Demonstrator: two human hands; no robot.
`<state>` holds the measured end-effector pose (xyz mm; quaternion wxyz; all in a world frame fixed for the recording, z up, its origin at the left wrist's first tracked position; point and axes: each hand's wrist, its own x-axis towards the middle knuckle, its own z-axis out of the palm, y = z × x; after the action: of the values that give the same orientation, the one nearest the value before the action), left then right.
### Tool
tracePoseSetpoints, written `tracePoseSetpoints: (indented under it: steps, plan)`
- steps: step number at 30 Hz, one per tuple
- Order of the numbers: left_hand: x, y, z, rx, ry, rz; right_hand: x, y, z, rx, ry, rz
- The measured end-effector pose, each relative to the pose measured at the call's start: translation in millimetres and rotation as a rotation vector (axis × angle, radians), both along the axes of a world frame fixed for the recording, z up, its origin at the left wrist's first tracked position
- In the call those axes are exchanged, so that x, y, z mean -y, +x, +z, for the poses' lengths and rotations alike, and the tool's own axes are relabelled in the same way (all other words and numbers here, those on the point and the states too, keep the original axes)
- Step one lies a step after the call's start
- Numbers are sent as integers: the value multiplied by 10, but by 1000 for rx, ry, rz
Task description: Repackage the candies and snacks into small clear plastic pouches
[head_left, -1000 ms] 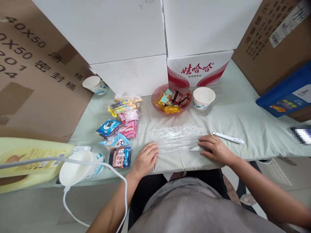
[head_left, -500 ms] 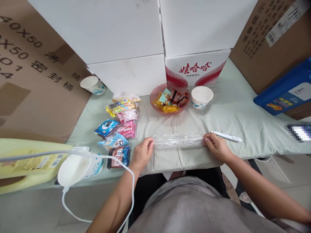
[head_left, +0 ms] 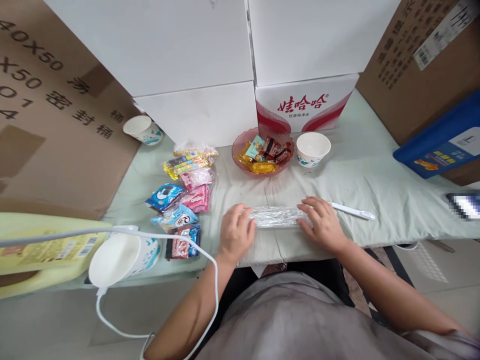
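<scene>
A strip of crumpled clear plastic film (head_left: 276, 217) lies folded flat on the table in front of me. My left hand (head_left: 236, 231) is over its left end, fingers apart and lightly bent, thumb beside the film. At the right end, my right hand (head_left: 321, 223) rests with spread fingers touching the film. What lies beneath the fingertips is hidden. Just beyond my right hand is a slim white utility knife (head_left: 353, 210). Behind the film stands a pink bowl (head_left: 245, 170) of wrapped snacks.
Wrapped snacks (head_left: 176, 217) are piled left. Paper cups stand beside the bowl (head_left: 313, 150), at the back left (head_left: 144, 131) and front left (head_left: 116, 260), where a white cable (head_left: 165, 239) crosses. Boxes (head_left: 198, 120) wall the back. A blue container (head_left: 446, 137) is right.
Both hands have slid inward over the film's ends and loosened from a pinch to spread fingers. The film looks shorter and more bunched.
</scene>
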<state>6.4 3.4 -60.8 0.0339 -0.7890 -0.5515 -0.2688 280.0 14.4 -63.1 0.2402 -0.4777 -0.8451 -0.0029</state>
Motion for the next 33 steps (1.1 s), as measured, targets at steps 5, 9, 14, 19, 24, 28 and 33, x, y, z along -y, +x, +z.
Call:
tracePoseSetpoints:
  steps: [5, 9, 14, 19, 24, 28, 33]
  plan:
    - [115, 240, -204, -173, -288, -202, 59, -164, -187, 213, -151, 202]
    - [158, 141, -289, -221, -325, -60, 130, 110, -271, 235, -151, 108]
    - [319, 242, -142, -124, -312, -12, 378, 458, -213, 199, -153, 150]
    - [476, 555, -57, -34, -434, -387, 649, 440, -52, 78, -193, 220]
    - [409, 499, -54, 33, -507, -652, 672, 355, 295, -147, -258, 348]
    - [351, 387, -67, 174, -566, -692, 391, 270, 458, -377, -452, 387]
    - [358, 400, -106, 266, -631, -634, -279, -4, 363, -518, -626, 114]
